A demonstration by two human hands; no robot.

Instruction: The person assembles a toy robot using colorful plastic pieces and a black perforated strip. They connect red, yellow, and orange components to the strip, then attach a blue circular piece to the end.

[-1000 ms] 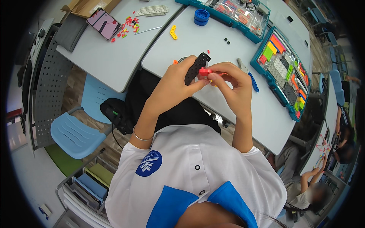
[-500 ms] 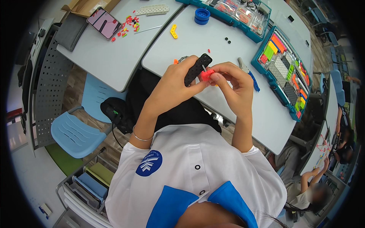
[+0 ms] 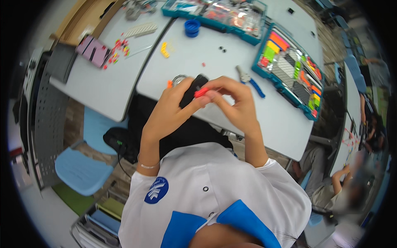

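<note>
My left hand [image 3: 168, 109] is closed around a black perforated building beam [image 3: 193, 89], held tilted over the near edge of the table. Against the beam's face, my right hand [image 3: 233, 99] pinches a red plastic connector piece [image 3: 201, 92] between thumb and forefinger. A thin grey shaft stands out beside the red piece, partly covered by my fingers. Behind my left hand lie a round clear-and-grey part [image 3: 178, 79] and a small orange piece [image 3: 169, 84]. To the right of my right hand are pliers with blue handles [image 3: 250, 82].
Two teal cases of parts, one at the back [image 3: 231, 29] and one at the right [image 3: 257, 66], rest on the table. Further left are a blue wheel hub [image 3: 192, 28], a yellow angled beam [image 3: 165, 50], a phone [image 3: 94, 51] and scattered red pieces [image 3: 120, 48]. Another person sits at far right.
The view has shifted, so the table's contents appear further left and tilted. My right fingers have turned the red piece, which now shows edge-on against the beam.
</note>
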